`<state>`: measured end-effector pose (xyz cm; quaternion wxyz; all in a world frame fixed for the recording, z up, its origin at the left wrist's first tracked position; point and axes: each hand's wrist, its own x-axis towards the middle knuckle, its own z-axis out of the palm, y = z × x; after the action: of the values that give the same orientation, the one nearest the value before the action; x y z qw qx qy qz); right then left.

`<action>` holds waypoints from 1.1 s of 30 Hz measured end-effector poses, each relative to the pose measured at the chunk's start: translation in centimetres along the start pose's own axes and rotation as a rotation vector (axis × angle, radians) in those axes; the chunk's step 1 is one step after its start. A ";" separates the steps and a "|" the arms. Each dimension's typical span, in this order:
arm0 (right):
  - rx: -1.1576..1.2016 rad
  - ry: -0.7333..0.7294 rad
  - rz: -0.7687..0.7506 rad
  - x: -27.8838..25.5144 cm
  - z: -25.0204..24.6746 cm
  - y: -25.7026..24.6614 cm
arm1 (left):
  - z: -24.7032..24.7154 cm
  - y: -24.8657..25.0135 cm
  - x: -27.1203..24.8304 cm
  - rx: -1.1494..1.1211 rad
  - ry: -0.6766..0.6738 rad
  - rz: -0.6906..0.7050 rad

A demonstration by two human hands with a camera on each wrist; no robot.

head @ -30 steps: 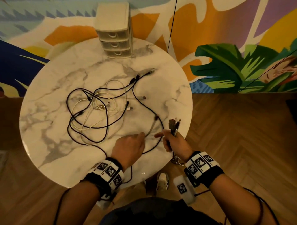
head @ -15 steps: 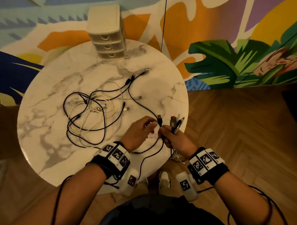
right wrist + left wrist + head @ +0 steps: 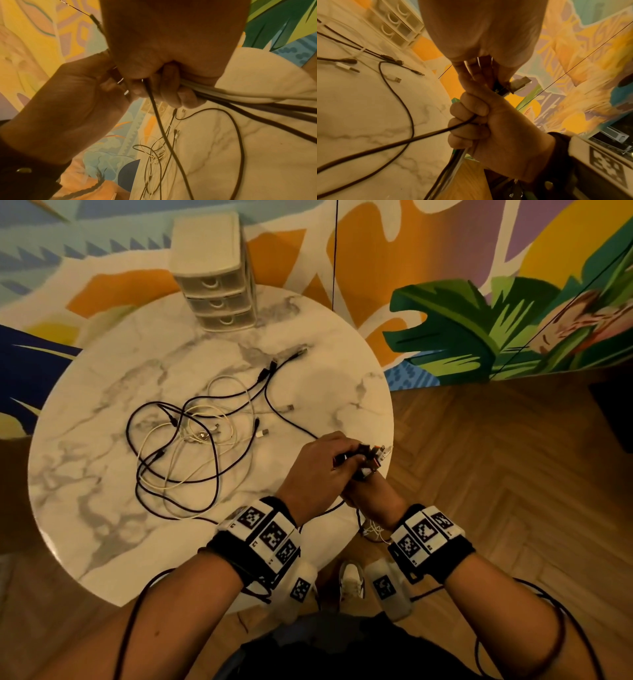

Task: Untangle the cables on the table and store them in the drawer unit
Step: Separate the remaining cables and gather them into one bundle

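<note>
A tangle of black and white cables (image 3: 198,436) lies on the round marble table (image 3: 102,525), left of my hands. My right hand (image 3: 363,487) is a fist round a bundle of cable ends (image 3: 375,455) at the table's right edge; the plugs (image 3: 520,82) stick out above it. A black cable (image 3: 155,108) runs from that fist back to the tangle. Over the fist, my left hand (image 3: 346,460) pinches the plug ends with its fingertips (image 3: 471,65). The cream drawer unit (image 3: 212,265) stands at the far edge with all three drawers closed.
A loose white USB plug (image 3: 289,408) and other cable ends lie between the tangle and my hands. Cable tails hang below the right fist past the table edge. A painted wall rises behind the table, wooden floor lies to the right, and a shoe (image 3: 351,580) shows below.
My left hand lifted a black cable's plug off the table and carried it right to the right hand. It now covers the plug ends there. The right hand has stayed put.
</note>
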<state>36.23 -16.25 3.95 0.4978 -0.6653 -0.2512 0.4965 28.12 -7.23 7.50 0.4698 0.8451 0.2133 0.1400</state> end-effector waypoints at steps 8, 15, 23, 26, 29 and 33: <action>0.312 0.335 -0.062 1.4 -0.4 -0.6 | 0.0 -2.1 -1.6 0.163 -0.067 -0.222; 0.832 0.373 0.005 1.5 -3.0 -2.6 | -0.6 -9.0 -5.8 0.145 -0.632 -0.472; 0.731 0.753 -0.112 1.3 -8.1 -3.5 | -12.4 -10.9 -5.0 0.700 -0.099 -0.524; 0.393 0.534 -0.086 1.0 -4.4 -5.2 | -11.4 -4.8 -1.9 0.910 0.069 -0.397; 0.061 0.156 -0.004 0.5 0.1 -5.4 | -7.5 0.2 -0.7 1.103 -0.033 -0.286; 0.047 0.080 0.053 0.5 2.1 -3.8 | -3.4 2.9 -1.8 1.123 -0.178 -0.229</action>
<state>35.08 -13.52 7.18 0.5096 -0.6792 -0.2016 0.4883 25.74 -6.99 11.72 -0.0224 0.9449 0.3046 -0.1179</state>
